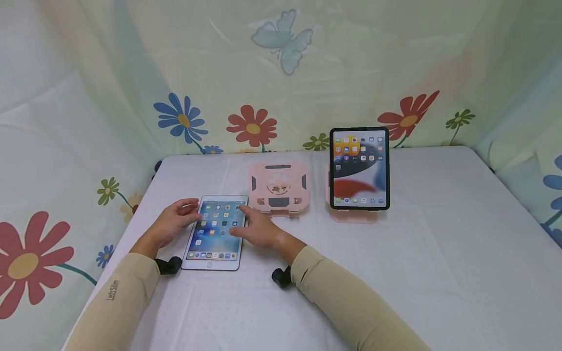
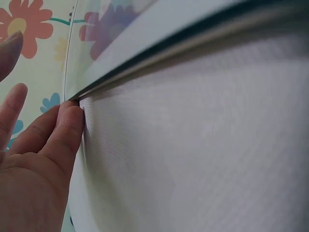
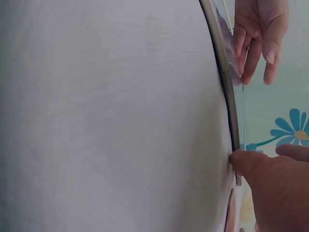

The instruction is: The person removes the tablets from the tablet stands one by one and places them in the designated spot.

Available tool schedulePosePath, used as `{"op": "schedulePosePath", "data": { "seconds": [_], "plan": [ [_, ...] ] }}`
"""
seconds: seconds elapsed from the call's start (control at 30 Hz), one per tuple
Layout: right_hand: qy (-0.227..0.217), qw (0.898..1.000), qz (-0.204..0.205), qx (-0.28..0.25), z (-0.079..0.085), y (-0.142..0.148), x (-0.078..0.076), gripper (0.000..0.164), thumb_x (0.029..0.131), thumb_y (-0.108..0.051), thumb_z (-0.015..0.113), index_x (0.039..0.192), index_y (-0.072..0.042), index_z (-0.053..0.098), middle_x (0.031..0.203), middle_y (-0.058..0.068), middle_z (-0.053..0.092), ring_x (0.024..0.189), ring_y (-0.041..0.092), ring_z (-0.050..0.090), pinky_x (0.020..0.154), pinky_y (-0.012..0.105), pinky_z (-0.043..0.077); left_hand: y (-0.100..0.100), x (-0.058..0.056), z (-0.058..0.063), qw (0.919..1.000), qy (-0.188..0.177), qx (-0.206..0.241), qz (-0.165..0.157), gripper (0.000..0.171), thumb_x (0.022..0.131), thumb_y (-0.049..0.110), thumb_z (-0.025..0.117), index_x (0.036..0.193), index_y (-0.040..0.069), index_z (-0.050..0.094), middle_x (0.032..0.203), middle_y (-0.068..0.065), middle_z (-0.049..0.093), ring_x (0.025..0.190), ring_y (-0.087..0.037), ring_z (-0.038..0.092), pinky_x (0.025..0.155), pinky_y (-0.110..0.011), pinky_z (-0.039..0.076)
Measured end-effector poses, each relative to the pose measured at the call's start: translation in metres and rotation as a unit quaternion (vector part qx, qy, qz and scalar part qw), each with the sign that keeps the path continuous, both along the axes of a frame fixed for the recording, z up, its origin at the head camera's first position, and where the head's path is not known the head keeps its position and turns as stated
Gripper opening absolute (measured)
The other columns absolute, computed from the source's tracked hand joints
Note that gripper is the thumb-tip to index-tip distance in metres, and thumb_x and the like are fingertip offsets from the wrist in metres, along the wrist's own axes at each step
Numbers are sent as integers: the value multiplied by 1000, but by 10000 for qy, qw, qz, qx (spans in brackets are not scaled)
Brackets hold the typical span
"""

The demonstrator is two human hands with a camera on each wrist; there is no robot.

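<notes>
A white tablet point(image 1: 219, 231) with its screen lit lies face up at the table's left, slightly slanted. My left hand point(image 1: 177, 220) is at its upper left edge; in the left wrist view, fingertips point(image 2: 72, 112) meet the edge while other fingers stay off the screen. On the opposite side, my right hand point(image 1: 261, 226) has one finger point(image 3: 240, 159) against the tablet's side. Its thumb point(image 1: 237, 231) reaches over the screen. An empty pink case point(image 1: 259, 174) stands propped up just beyond the right hand.
Right of the case, a black-rimmed tablet point(image 1: 360, 168) with a lit screen stands upright in a pink holder point(image 1: 351, 218). A white cloth covers the table point(image 1: 439, 268). Flower-printed curtain point(image 1: 351, 63) hangs behind it and at both sides.
</notes>
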State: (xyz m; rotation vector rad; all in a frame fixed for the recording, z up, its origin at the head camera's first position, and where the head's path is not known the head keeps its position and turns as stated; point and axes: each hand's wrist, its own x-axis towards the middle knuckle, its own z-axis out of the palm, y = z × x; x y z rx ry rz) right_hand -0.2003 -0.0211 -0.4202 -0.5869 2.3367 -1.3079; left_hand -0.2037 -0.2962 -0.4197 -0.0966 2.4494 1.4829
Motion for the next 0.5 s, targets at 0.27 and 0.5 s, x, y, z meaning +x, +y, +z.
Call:
{"op": "schedulePosePath", "data": {
  "seconds": [0.27, 0.5],
  "plan": [
    [-98, 9999, 109, 56, 6, 8, 6, 78, 94, -38, 66, 157, -8, 30, 161, 13, 29, 148, 26, 26, 118, 45, 23, 4, 1, 6, 9999, -38, -68, -105, 69, 98, 23, 67, 155, 7, 32, 160, -20, 27, 145, -38, 30, 114, -56, 27],
    [-314, 9974, 37, -643, 13, 15, 10, 80, 95, -35, 68, 157, -7, 27, 161, 7, 29, 146, 22, 31, 114, 38, 34, 14, 1, 11, 9999, 2, -169, 34, 69, 98, 25, 67, 156, 10, 32, 162, -18, 24, 145, -39, 29, 113, -58, 29]
  ]
}}
